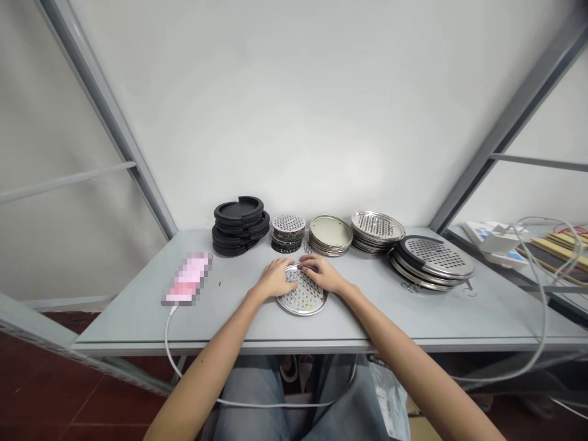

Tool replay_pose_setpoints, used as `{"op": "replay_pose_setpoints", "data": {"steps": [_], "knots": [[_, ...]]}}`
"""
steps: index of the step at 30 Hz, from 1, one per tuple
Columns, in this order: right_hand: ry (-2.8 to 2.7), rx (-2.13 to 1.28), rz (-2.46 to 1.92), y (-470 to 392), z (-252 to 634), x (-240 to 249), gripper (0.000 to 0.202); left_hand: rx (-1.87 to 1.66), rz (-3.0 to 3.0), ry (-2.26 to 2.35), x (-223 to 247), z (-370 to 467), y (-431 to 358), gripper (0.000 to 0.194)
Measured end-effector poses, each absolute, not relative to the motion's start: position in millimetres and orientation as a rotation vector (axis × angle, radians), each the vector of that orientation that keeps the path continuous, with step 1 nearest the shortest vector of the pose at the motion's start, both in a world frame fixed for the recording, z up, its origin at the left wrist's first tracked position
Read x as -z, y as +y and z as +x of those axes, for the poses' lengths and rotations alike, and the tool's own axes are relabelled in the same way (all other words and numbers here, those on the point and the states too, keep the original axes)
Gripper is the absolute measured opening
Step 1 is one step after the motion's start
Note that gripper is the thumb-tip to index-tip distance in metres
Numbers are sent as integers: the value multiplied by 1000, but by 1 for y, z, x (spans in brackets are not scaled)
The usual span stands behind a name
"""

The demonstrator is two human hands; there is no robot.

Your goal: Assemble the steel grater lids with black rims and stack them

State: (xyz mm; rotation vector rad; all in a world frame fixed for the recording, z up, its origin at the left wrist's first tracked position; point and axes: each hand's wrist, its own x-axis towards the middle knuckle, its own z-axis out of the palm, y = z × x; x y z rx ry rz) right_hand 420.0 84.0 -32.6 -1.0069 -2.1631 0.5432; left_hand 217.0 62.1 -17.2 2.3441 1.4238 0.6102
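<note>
A round metal grater (304,299) with a shiny rim and rows of raised holes lies on the grey table in front of me. My left hand (275,278) grips its left and far edge, the thumb resting on the perforated face. On the far right of the rim sits my right hand (323,273), its fingers bent over the edge and the top. Just behind the hands stand a stack of small perforated discs (288,224) and a stack of plain round metal plates (331,233). The undersides of my fingers are hidden.
Black rings (239,210) are piled at back left. More rimmed graters (377,226) stand behind, and larger assembled graters (436,257) with a black part are stacked at right. A blurred-out phone (187,278) lies left, its white cable (167,343) hanging over the table's front edge.
</note>
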Motion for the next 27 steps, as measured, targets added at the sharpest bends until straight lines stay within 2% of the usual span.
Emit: {"op": "replay_pose_setpoints", "data": {"steps": [27], "knots": [[-2135,-600,-904,83,420,31,23,-660,2354,1369,20,214,59,53]]}}
